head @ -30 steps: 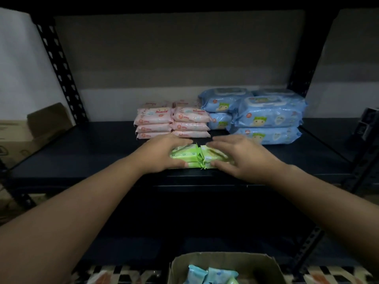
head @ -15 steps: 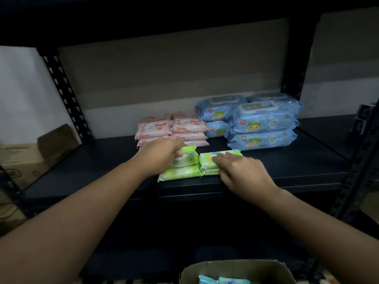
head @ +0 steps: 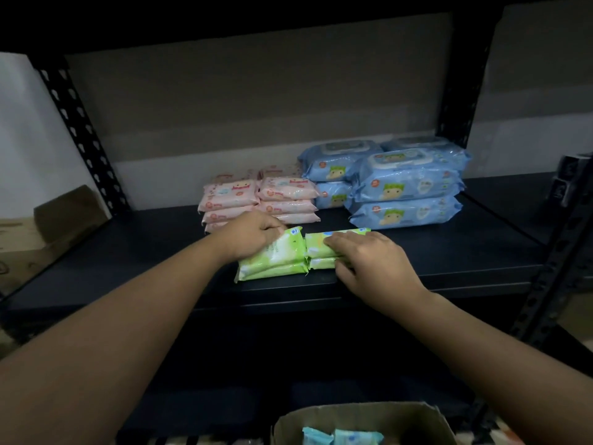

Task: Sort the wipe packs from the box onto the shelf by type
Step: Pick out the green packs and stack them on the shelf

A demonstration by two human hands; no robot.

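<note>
Shelf (head: 449,261): green packs (head: 276,258) lie crosswise.

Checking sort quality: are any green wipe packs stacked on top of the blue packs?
No: the green packs lie at the shelf's front edge under both hands, apart from the blue packs behind.

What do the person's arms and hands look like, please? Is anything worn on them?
Both forearms are bare to the frame edge: no sleeves, gloves, watch or bracelet show. The left hand and right hand show no rings, though the light is dim.
</note>
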